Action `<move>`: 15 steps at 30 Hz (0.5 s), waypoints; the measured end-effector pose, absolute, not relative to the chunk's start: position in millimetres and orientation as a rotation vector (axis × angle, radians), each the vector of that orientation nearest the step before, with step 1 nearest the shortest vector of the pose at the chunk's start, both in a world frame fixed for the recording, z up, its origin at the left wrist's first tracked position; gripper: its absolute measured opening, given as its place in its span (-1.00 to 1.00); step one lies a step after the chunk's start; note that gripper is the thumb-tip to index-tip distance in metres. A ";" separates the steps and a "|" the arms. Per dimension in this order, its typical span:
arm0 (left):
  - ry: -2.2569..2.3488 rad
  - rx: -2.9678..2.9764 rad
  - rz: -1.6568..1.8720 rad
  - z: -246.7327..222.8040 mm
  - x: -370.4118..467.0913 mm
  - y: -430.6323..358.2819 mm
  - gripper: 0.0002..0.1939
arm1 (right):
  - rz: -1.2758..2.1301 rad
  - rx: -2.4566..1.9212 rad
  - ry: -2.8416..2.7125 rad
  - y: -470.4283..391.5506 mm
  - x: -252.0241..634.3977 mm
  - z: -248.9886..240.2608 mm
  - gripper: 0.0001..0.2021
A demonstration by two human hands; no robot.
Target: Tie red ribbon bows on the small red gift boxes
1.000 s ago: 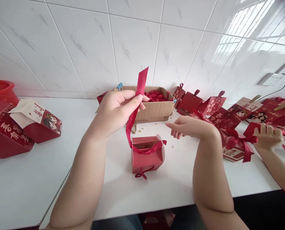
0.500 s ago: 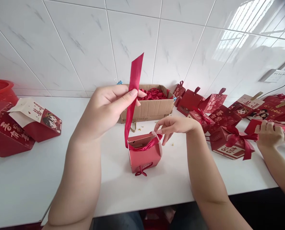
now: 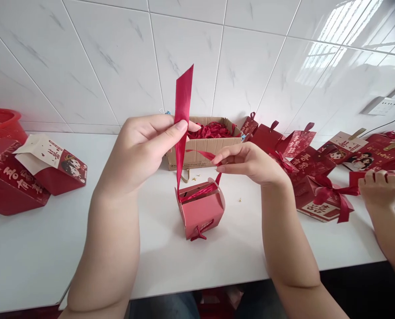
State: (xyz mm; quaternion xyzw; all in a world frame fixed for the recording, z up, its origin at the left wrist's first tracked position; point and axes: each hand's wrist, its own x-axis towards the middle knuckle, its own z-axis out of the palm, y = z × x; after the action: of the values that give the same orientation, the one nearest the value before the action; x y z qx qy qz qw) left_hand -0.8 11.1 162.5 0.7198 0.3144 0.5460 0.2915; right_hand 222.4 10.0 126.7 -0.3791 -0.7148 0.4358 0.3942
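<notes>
While left hand (image 3: 144,144) and right hand (image 3: 252,164) pinch one ribbon (image 3: 183,97), grip narrow, one box (image 3: 202,208) stands below on white bench (image 3: 171,270); two printed boxes (image 3: 56,179) left, one carton (image 3: 214,147) behind, tiled wall (image 3: 191,44).

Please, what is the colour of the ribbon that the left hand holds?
The ribbon is plain deep red; it shows best in the head view.

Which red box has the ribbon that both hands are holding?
The box in the middle, before the cardboard carton: its ribbon rises to the left hand and right hand. The other red boxes sit off to the sides.
</notes>
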 end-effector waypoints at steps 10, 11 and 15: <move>0.652 1.742 1.563 160.0 7.7 12.7 -0.99 | 0.626 -0.790 -1.440 8.2 202.2 121.2 -0.81; 0.672 1.746 1.577 159.3 9.3 13.0 -0.98 | 0.583 -0.782 -1.433 7.7 201.5 121.2 -0.82; 0.776 1.758 1.625 154.4 18.1 15.4 -0.93 | 0.453 -0.754 -1.430 5.6 200.2 122.4 -0.82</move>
State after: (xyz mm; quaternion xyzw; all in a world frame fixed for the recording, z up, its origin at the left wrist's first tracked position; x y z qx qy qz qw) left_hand 18.1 15.4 154.4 0.6647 0.2935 0.6143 0.3075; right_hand 200.2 5.6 122.4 -0.3344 -0.6340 0.2007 0.6678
